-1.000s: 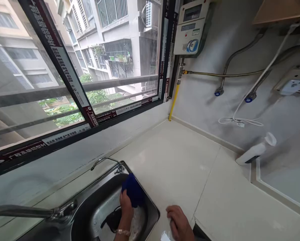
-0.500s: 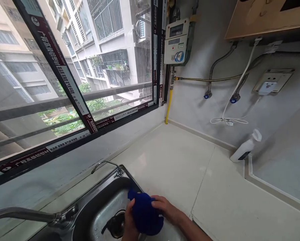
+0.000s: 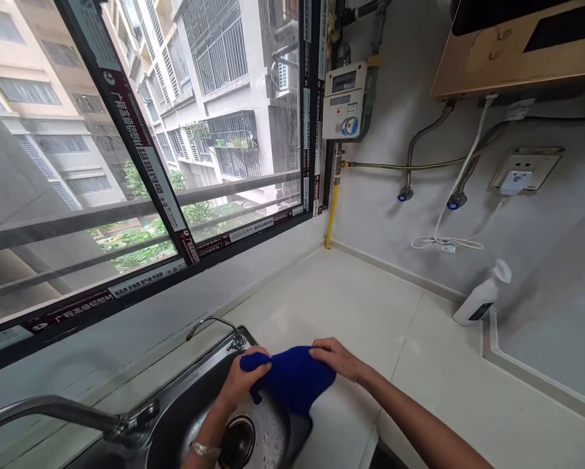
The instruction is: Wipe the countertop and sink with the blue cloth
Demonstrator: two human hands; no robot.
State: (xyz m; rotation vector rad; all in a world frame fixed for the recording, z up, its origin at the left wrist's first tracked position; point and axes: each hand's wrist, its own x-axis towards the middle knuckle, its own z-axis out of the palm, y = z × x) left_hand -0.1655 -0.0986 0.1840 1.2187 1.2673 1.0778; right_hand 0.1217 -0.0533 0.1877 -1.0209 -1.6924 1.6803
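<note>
Two hands on one blue cloth [image 3: 292,381] here, held up over the far right corner of the steel sink [image 3: 195,410]. The left hand [image 3: 241,384] has its fingers pinched shut on the cloth's left end, and the right hand [image 3: 336,358] grips the top right edge, so the cloth is stretched between them and its lower part hangs down over the sink rim onto the edge of the pale countertop [image 3: 361,312]. The drain [image 3: 238,443] sits right under the left wrist, and the faucet [image 3: 62,413] pokes in from the left. A white spray bottle [image 3: 481,296] leans against the wall well off to the right, below a dangling white cord [image 3: 449,244].
</note>
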